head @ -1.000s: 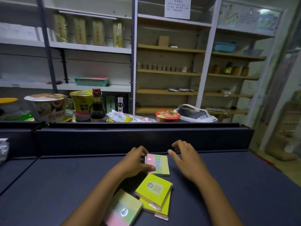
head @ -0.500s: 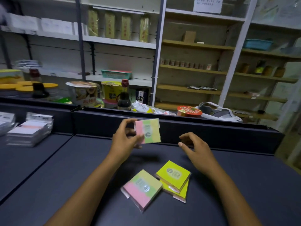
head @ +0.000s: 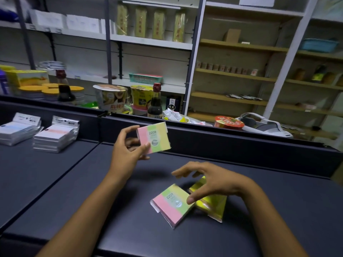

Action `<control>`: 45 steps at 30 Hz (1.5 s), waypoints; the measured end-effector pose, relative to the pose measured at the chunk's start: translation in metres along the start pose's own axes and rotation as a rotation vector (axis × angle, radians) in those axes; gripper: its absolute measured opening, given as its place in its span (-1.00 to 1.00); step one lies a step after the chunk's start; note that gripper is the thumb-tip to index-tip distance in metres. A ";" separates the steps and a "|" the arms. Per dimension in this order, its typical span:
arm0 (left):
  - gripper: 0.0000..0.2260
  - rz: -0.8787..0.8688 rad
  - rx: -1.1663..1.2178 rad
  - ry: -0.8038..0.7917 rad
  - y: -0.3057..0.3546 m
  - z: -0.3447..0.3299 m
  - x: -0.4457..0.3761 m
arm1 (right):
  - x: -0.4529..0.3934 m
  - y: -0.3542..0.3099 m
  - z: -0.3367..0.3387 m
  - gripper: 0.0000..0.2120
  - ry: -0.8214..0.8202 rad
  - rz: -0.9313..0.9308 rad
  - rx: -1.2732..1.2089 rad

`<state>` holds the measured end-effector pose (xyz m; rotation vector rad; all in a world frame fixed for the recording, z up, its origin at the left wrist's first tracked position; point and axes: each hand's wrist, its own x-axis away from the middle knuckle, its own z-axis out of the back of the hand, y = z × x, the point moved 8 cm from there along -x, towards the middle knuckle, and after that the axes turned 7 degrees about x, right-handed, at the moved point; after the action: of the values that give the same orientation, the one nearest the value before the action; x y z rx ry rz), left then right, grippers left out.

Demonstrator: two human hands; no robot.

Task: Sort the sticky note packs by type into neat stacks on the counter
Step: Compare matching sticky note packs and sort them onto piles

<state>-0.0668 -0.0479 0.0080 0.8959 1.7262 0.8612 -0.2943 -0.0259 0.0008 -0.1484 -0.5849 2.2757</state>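
Far left of the striped pack lying on the bench (head: 172, 204), two white stacks (head: 55, 136) sit on the bench (head: 55, 182). The left hand (head: 128, 149) pinches a raised striped pack (head: 154, 139) by its left edge, above that landmark. The right hand (head: 207, 180) hovers with fingers spread loosely over the yellow packs (head: 211, 204) just right of it, holding nothing. These wrapped packs look light, stiff and slick; gripping opposite edges seems safest.
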 end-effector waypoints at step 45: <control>-0.85 -0.013 0.043 0.192 0.122 0.187 0.140 | 0.022 -0.176 -0.066 -0.51 0.922 0.014 -0.718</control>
<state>0.0964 0.1587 0.0007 0.8520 1.9202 0.9298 -0.1752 0.1192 0.0234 -1.4419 -0.8283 1.6335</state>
